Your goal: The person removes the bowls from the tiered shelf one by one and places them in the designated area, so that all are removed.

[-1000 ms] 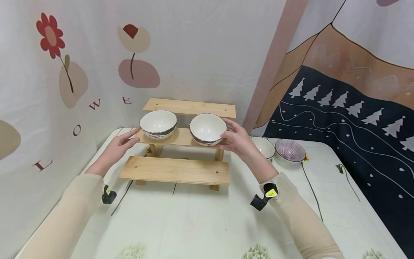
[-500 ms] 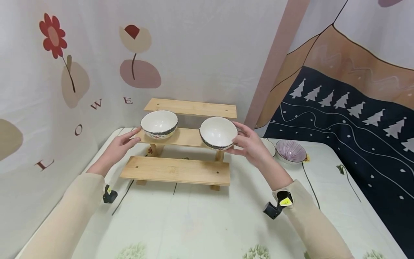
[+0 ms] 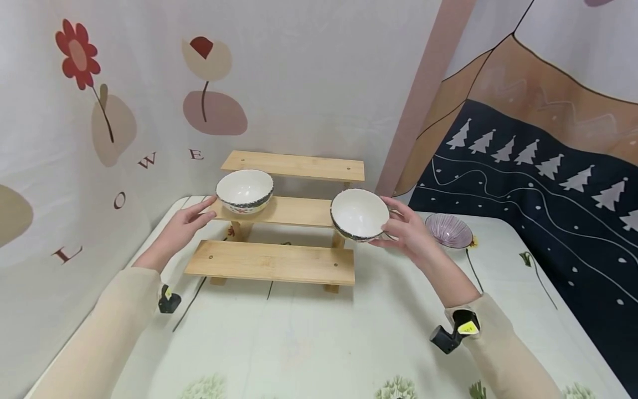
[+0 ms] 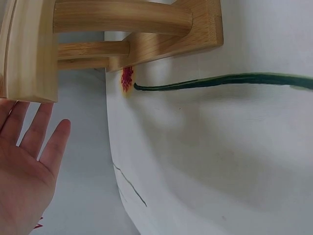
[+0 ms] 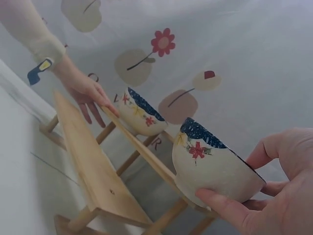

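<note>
While the fingers and thumb of my right hand (image 3: 410, 235) grip the floral bowl (image 3: 359, 213) at the right end of the wooden stand (image 3: 269, 261), I cannot tell whether it touches the middle board. My left hand (image 3: 184, 223) holds nothing, its fingers loosely extended at the stand's left end, beside the second bowl (image 3: 244, 189) on that board. Right of the stand, a purple bowl (image 3: 449, 230) sits on the worktop (image 3: 309, 332).

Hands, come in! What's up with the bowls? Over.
Right hand holding flowered bowl. Left hand at middle shelf's end. Second bowl on that shelf. Purple bowl seems out of the way.
</note>
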`<move>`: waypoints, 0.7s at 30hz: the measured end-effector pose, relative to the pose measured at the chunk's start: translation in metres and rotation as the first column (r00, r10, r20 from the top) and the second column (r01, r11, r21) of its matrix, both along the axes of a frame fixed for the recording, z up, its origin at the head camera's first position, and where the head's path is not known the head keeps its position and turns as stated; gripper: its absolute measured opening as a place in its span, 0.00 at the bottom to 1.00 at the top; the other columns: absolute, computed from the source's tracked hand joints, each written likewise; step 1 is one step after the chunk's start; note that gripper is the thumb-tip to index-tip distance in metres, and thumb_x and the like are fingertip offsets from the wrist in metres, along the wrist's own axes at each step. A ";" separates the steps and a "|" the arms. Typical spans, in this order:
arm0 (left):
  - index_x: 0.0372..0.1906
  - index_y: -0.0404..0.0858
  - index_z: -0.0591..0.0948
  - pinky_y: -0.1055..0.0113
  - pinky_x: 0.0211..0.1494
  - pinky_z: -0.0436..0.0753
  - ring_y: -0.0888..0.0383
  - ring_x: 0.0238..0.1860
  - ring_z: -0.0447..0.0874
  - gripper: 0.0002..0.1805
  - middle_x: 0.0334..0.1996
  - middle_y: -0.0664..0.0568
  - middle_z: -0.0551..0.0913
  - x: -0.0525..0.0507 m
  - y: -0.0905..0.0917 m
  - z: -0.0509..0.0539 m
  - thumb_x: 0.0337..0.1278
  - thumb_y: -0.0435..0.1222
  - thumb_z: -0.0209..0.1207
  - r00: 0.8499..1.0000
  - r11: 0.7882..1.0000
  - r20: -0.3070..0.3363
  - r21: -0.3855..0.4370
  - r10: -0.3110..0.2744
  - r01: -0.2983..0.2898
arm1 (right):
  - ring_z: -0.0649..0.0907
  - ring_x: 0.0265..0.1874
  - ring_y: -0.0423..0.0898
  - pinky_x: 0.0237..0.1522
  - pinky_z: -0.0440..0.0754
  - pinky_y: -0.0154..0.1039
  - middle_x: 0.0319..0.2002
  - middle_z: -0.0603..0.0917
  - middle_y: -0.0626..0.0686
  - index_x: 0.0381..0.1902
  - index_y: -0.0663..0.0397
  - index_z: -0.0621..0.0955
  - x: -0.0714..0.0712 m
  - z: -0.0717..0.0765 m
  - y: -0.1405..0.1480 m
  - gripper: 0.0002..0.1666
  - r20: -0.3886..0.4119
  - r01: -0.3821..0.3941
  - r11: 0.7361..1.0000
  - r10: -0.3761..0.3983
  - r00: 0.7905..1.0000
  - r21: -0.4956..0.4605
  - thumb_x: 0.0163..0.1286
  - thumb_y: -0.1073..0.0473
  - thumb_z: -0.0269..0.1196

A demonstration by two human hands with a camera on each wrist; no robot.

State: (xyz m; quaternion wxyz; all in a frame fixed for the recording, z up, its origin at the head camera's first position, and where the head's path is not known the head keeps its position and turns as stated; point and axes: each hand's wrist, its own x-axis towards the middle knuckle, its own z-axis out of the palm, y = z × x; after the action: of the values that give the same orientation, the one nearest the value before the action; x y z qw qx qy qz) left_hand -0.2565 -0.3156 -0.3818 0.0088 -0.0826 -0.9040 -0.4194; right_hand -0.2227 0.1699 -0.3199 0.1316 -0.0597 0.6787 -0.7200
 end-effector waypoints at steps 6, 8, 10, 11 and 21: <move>0.79 0.42 0.55 0.33 0.72 0.63 0.29 0.72 0.62 0.34 0.78 0.36 0.54 0.000 0.000 -0.001 0.77 0.52 0.45 1.000 1.000 -0.002 0.003 -0.002 0.002 | 0.72 0.63 0.56 0.53 0.86 0.52 0.75 0.57 0.66 0.79 0.55 0.52 0.009 -0.003 0.016 0.45 0.007 0.003 1.000 -0.003 1.000 0.015 0.65 0.74 0.47; 0.79 0.41 0.55 0.32 0.72 0.63 0.29 0.72 0.62 0.35 0.78 0.36 0.54 0.000 -0.001 0.000 0.77 0.52 0.45 1.000 1.000 -0.006 0.002 0.000 0.000 | 0.72 0.62 0.56 0.52 0.86 0.51 0.76 0.57 0.66 0.79 0.54 0.52 0.012 -0.003 0.021 0.44 0.006 0.009 0.999 -0.009 1.000 0.034 0.65 0.73 0.47; 0.79 0.41 0.55 0.33 0.73 0.62 0.30 0.72 0.62 0.35 0.78 0.37 0.54 0.000 -0.001 0.000 0.77 0.52 0.45 1.000 1.000 -0.006 0.003 0.004 -0.004 | 0.72 0.63 0.57 0.52 0.86 0.52 0.76 0.57 0.66 0.79 0.53 0.52 0.014 -0.003 0.026 0.44 0.005 0.014 0.999 -0.014 1.000 0.048 0.66 0.73 0.47; 0.79 0.41 0.55 0.33 0.73 0.62 0.30 0.72 0.62 0.35 0.78 0.37 0.54 0.001 -0.001 0.000 0.77 0.53 0.45 1.000 1.000 -0.004 0.006 0.004 -0.004 | 0.71 0.64 0.57 0.53 0.86 0.52 0.77 0.56 0.65 0.79 0.53 0.52 0.015 -0.004 0.029 0.44 0.003 0.014 0.999 -0.015 1.000 0.052 0.66 0.73 0.47; 0.79 0.42 0.54 0.32 0.73 0.62 0.29 0.72 0.62 0.33 0.78 0.36 0.53 -0.002 -0.002 -0.002 0.79 0.49 0.44 1.000 1.000 -0.001 0.006 -0.008 0.008 | 0.79 0.54 0.41 0.48 0.89 0.47 0.78 0.55 0.64 0.79 0.54 0.52 0.025 -0.014 0.051 0.44 -0.009 0.020 0.997 -0.019 1.000 0.077 0.66 0.73 0.47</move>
State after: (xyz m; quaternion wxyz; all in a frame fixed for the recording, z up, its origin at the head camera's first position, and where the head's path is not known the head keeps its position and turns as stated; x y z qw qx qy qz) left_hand -0.2584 -0.3177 -0.3838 0.0077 -0.0863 -0.9023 -0.4222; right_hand -0.1980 0.2210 -0.3342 0.1240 -0.0511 0.7072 -0.6941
